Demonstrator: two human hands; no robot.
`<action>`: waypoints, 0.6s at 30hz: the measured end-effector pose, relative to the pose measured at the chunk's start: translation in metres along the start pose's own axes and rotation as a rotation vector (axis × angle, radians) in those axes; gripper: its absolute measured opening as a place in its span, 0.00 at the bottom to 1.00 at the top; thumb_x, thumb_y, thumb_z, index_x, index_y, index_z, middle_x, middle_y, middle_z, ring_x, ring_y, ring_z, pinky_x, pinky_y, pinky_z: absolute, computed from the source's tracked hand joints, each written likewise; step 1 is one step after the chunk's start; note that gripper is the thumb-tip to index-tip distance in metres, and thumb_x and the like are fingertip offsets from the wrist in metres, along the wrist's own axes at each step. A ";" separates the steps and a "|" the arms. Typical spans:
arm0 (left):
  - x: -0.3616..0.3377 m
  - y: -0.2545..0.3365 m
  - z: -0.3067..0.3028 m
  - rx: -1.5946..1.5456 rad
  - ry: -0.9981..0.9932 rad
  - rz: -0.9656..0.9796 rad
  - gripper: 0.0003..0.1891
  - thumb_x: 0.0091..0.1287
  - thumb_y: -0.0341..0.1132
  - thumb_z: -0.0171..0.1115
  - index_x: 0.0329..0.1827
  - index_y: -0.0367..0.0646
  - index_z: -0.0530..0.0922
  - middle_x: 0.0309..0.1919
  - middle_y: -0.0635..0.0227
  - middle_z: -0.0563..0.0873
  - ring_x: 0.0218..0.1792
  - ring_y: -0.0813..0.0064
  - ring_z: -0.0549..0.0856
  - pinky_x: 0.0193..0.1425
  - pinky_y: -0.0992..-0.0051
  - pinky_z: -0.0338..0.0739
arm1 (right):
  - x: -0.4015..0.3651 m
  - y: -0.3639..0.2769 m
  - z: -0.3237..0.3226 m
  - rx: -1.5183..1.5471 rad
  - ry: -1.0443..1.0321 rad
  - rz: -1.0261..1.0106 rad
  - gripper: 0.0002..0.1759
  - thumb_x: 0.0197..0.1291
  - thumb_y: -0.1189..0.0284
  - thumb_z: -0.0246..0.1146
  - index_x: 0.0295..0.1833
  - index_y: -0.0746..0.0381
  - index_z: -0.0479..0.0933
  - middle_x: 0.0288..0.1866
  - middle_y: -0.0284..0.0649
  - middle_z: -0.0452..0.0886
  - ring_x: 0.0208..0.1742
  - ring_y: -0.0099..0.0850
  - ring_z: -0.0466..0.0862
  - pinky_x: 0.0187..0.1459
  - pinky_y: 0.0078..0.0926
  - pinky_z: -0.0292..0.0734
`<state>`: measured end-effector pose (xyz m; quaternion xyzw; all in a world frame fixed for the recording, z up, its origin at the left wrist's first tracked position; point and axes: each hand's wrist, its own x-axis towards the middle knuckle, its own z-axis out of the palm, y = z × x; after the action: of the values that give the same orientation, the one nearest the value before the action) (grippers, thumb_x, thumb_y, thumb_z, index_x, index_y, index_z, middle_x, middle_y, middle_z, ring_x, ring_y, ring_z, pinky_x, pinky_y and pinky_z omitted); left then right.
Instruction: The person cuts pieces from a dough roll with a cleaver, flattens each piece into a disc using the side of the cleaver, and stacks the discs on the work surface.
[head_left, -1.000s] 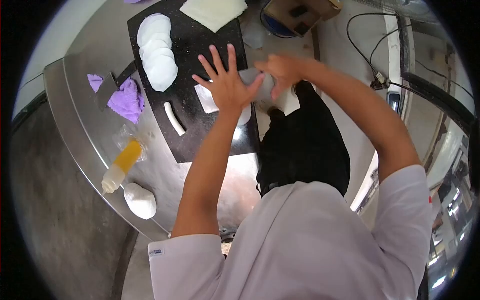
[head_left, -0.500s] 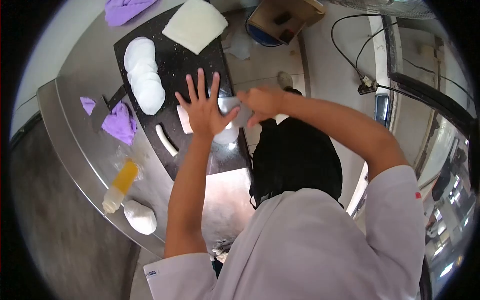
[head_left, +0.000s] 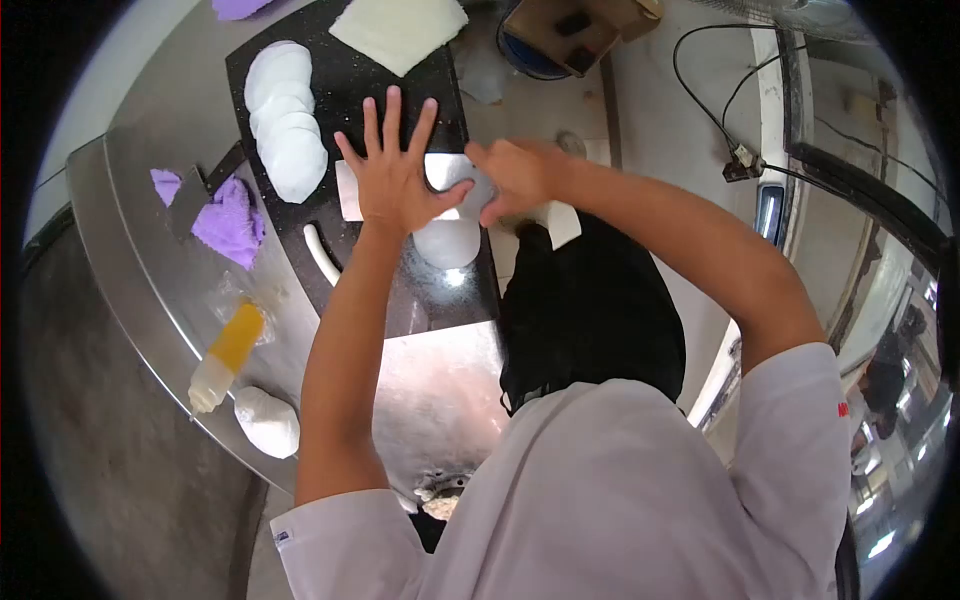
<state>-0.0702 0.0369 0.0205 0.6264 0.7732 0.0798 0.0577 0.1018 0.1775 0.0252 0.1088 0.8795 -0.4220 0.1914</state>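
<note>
My left hand point(head_left: 398, 190) lies with its fingers spread, palm down on a broad metal blade, apparently a cleaver point(head_left: 448, 172). The blade rests flat over the black board point(head_left: 365, 290); its handle is hidden inside my closed right hand point(head_left: 520, 180). A thin, round white dough wrapper point(head_left: 447, 243) shows at the blade's near edge. To the left of my left hand is a slim white dough rope point(head_left: 320, 255). Farther up the board, several overlapping round white wrappers point(head_left: 290, 150) form a row.
A folded cream cloth point(head_left: 400, 32) covers the board's far end. Left on the steel counter point(head_left: 140, 240) are a purple cloth point(head_left: 232, 222), a dark blade point(head_left: 188, 205), a squeeze bottle with yellow liquid point(head_left: 232, 345) and a wrapped white lump point(head_left: 268, 422). A cardboard box point(head_left: 560, 35) stands beyond.
Both hands and the blade appear slightly higher in view, along with the board and counter items, as the camera view has shifted. My left hand remains spread on the blade.
</note>
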 end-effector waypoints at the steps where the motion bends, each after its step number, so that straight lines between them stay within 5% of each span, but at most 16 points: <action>1: 0.009 -0.006 -0.001 0.009 0.013 0.005 0.61 0.46 0.73 0.71 0.86 0.65 0.59 0.86 0.57 0.52 0.85 0.43 0.50 0.76 0.23 0.41 | 0.009 0.005 -0.003 -0.009 0.013 -0.006 0.46 0.45 0.45 0.81 0.55 0.69 0.70 0.38 0.61 0.84 0.46 0.60 0.87 0.46 0.50 0.83; 3: 0.020 -0.015 -0.004 -0.008 0.066 0.051 0.61 0.46 0.73 0.71 0.86 0.65 0.58 0.86 0.59 0.53 0.85 0.43 0.50 0.77 0.24 0.42 | 0.018 0.008 -0.006 -0.104 0.181 -0.157 0.46 0.44 0.46 0.82 0.54 0.70 0.70 0.39 0.62 0.84 0.46 0.60 0.87 0.46 0.50 0.83; 8: -0.005 0.012 0.009 -0.053 -0.007 0.145 0.57 0.49 0.73 0.69 0.86 0.71 0.58 0.87 0.62 0.53 0.84 0.45 0.52 0.76 0.22 0.44 | -0.023 0.008 0.027 -0.005 0.050 -0.012 0.53 0.42 0.37 0.80 0.56 0.72 0.70 0.41 0.63 0.84 0.45 0.64 0.86 0.46 0.54 0.82; 11: 0.010 -0.001 0.007 -0.048 0.134 0.118 0.58 0.49 0.74 0.69 0.86 0.72 0.58 0.86 0.62 0.53 0.84 0.44 0.52 0.75 0.22 0.43 | 0.002 0.031 0.015 -0.006 0.156 -0.176 0.52 0.43 0.37 0.78 0.56 0.72 0.70 0.40 0.63 0.84 0.45 0.64 0.85 0.47 0.56 0.80; 13: 0.025 -0.004 -0.016 0.025 0.271 0.066 0.57 0.50 0.70 0.72 0.85 0.69 0.59 0.86 0.62 0.56 0.83 0.46 0.55 0.76 0.24 0.49 | 0.018 0.024 -0.015 -0.168 0.264 -0.244 0.45 0.49 0.42 0.78 0.54 0.71 0.72 0.38 0.62 0.83 0.44 0.61 0.86 0.47 0.54 0.80; 15: 0.044 0.009 -0.055 0.262 -0.220 -0.144 0.53 0.58 0.71 0.65 0.84 0.56 0.61 0.87 0.54 0.47 0.86 0.45 0.42 0.79 0.23 0.34 | 0.029 0.012 -0.045 -0.112 0.248 -0.200 0.35 0.55 0.50 0.76 0.52 0.68 0.73 0.37 0.59 0.82 0.45 0.58 0.85 0.46 0.54 0.79; 17: 0.038 -0.002 -0.047 0.264 -0.156 -0.119 0.54 0.57 0.70 0.66 0.85 0.59 0.58 0.87 0.55 0.46 0.86 0.45 0.43 0.80 0.24 0.32 | 0.045 0.016 -0.049 -0.099 0.375 -0.159 0.31 0.56 0.53 0.75 0.53 0.66 0.74 0.39 0.58 0.83 0.47 0.58 0.85 0.48 0.53 0.80; 18: 0.031 -0.015 -0.036 0.228 0.016 0.063 0.54 0.56 0.66 0.70 0.86 0.63 0.57 0.86 0.59 0.51 0.85 0.48 0.50 0.79 0.26 0.41 | 0.050 0.017 -0.044 -0.064 0.478 -0.123 0.28 0.57 0.56 0.73 0.54 0.64 0.75 0.41 0.57 0.84 0.48 0.57 0.85 0.49 0.52 0.80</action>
<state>-0.0984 0.0628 0.0529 0.6524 0.7576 -0.0016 -0.0226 0.0522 0.2246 0.0170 0.1456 0.9177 -0.3669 -0.0449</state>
